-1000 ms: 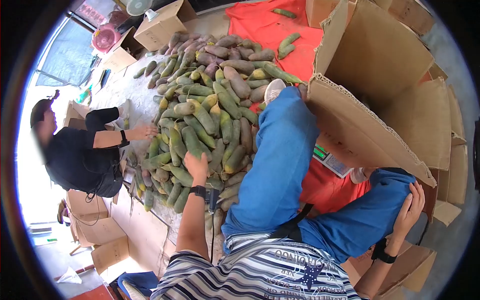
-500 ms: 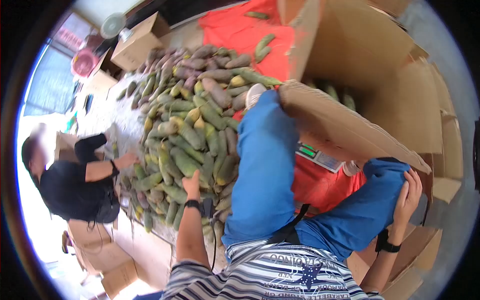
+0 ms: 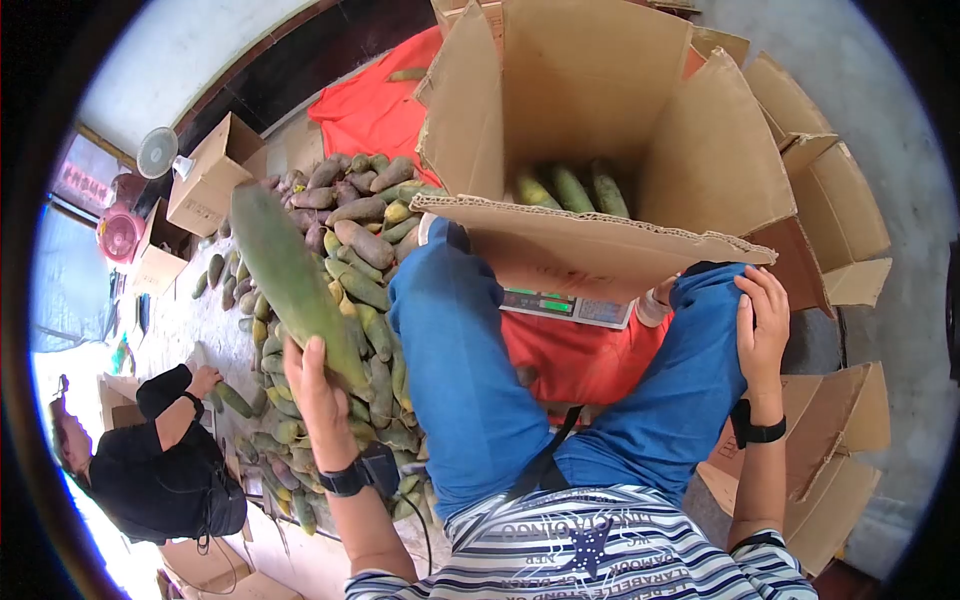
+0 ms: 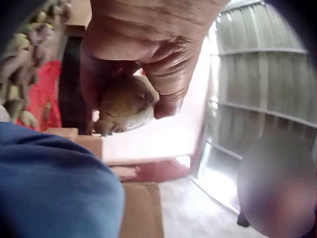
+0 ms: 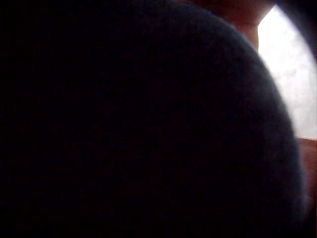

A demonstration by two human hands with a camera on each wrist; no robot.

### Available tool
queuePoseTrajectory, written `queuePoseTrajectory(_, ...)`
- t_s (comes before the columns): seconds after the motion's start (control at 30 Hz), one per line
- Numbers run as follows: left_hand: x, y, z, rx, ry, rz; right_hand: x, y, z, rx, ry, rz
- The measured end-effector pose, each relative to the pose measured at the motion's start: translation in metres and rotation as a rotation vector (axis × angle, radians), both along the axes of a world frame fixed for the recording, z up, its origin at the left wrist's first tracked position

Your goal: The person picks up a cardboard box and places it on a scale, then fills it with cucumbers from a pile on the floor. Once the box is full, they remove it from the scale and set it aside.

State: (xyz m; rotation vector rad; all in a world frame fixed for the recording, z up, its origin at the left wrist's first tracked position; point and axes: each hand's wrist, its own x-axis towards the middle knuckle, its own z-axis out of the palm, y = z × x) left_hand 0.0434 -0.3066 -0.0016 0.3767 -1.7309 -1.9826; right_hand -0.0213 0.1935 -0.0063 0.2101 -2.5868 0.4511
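My left hand grips a large green radish by its paler lower end, holding it up in front of the radish pile. In the left wrist view, thumb and fingers curl round the radish's brownish blunt end. On my right knee rests my right hand, fingers relaxed and holding nothing. An upright open cardboard box stands in front of my knees, with several green radishes inside. The right wrist view is mostly dark, filled by the trouser leg.
Below the box's near flap shows a scale with a green display, over red cloth. Another person at the left holds a radish. More open cardboard boxes stand at the right.
My left hand has lifted the large radish off the pile and up. The head view has swung right, showing more of the box's inside. My right hand stays on the knee.
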Motion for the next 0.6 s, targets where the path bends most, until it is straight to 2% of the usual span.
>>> queuePoseTrajectory(0.07,-0.027,0.022,0.047,-0.384,0.051,-0.013,0.002,0.001,0.000,0.006,0.000,-0.008)
queuePoseTrajectory(0.13,-0.055,0.050,0.086,-0.637,0.138,0.056,0.004,0.001,0.000,0.002,-0.003,-0.011)
queuePoseTrajectory(0.2,-0.084,0.082,0.117,-0.743,0.285,0.024,0.005,0.001,0.002,0.004,-0.018,0.001)
queuePoseTrajectory(0.27,-0.111,0.102,0.128,-1.054,0.453,0.032,0.004,0.005,-0.001,-0.006,-0.016,0.005)
queuePoseTrajectory(0.33,-0.133,0.119,0.128,-1.250,0.626,0.018,0.003,0.008,-0.003,0.016,-0.024,0.018)
queuePoseTrajectory(0.4,-0.142,0.134,0.115,-1.315,0.623,-0.103,0.003,0.006,0.000,0.001,-0.035,0.040)
queuePoseTrajectory(0.47,-0.134,0.147,0.101,-1.306,0.379,-0.219,0.002,0.006,-0.003,0.039,-0.048,0.034)
queuePoseTrajectory(0.6,-0.115,0.138,0.087,-1.224,0.358,-0.216,0.002,0.009,-0.006,0.043,-0.062,0.033)
